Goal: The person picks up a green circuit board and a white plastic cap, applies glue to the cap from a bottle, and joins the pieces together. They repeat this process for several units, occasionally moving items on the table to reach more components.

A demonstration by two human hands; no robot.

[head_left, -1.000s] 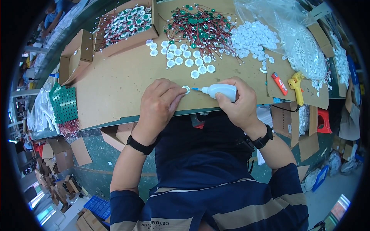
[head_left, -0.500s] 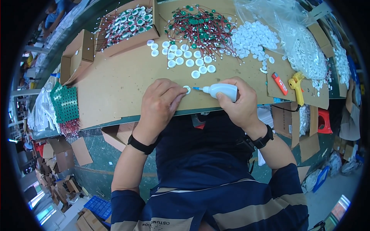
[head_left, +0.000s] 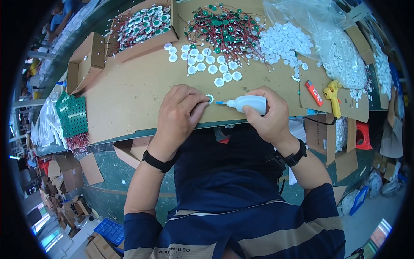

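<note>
Between the fingertips of my left hand is a small white round cap, held by its left edge just above the cardboard. My right hand is wrapped round a white squeeze bottle, tilted nearly flat. Its thin blue needle tip points left and reaches the cap's rim. Whether liquid comes out is too small to tell. Beyond my hands lie several loose white caps, spread out on the board.
Wired green discs are heaped at the back, beside white caps. A carton of wired caps stands back left, near an open cardboard box. Green perforated sheets lie left. A red lighter and yellow glue gun lie right.
The bottle's needle tip has moved slightly left and down, from beside the cap to its rim. My left hand has barely moved and still holds the cap.
</note>
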